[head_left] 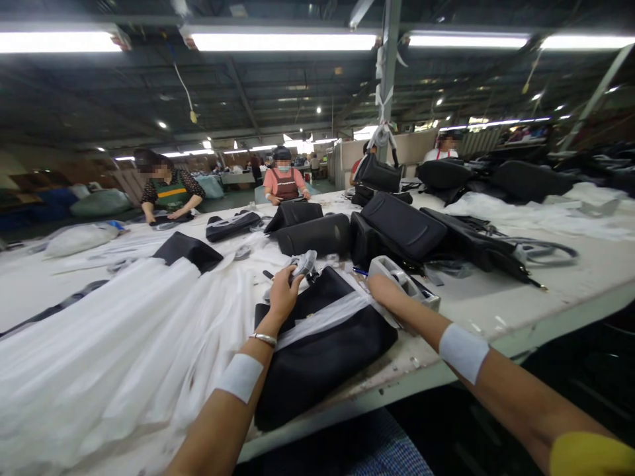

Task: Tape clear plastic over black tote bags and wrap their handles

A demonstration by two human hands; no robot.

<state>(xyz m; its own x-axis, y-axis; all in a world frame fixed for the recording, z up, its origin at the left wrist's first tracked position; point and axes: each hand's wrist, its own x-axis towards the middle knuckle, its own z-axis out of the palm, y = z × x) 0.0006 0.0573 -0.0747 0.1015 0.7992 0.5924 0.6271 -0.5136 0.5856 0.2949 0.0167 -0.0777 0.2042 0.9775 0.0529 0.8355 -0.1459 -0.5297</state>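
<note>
My left hand (284, 291) is closed around a grey wrapped strap (305, 264) above the far left part of a black bag (322, 360). The bag lies at the table's front edge with a strip of white wrapping (325, 317) across it. My right hand (381, 289) is at the grey tape dispenser (397, 274), just beyond the bag's right side. Its fingers are hidden, so what they hold does not show. A blue pen-like thing (360, 271) sticks out beside it.
White sheets (124, 357) cover the table's left side. Black bags (404, 225) are heaped beyond my hands and to the right. Across the table (501, 304), people (285, 182) work, one at the left (171, 192). A post (389, 73) rises behind.
</note>
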